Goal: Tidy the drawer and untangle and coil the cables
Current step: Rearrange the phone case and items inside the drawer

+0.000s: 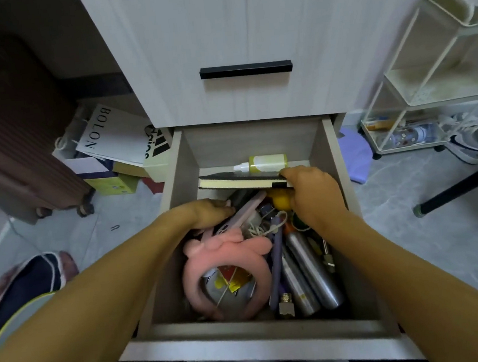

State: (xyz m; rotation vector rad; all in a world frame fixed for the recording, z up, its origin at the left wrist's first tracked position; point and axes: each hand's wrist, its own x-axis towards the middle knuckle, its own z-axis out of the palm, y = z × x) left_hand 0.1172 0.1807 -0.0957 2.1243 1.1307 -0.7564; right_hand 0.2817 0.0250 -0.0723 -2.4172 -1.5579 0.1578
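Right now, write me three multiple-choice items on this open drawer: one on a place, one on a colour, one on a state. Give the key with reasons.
1. Where does the small pale-yellow bottle lie?
A. At the back of the drawer, behind the black notebook
B. On the floor beside the slipper
C. Inside the pink ring

2. What colour is the plush ring at the drawer's front left?
A. Green
B. Pink
C. Black

3. What is the right hand doing?
A. Hanging idle outside the drawer
B. Pulling the upper drawer's handle
C. Gripping the right end of the black notebook

Key: 1 A, it lies past the notebook by the back wall. 2 B, the plush is plainly pink. 3 C, its fingers curl round the notebook's end.
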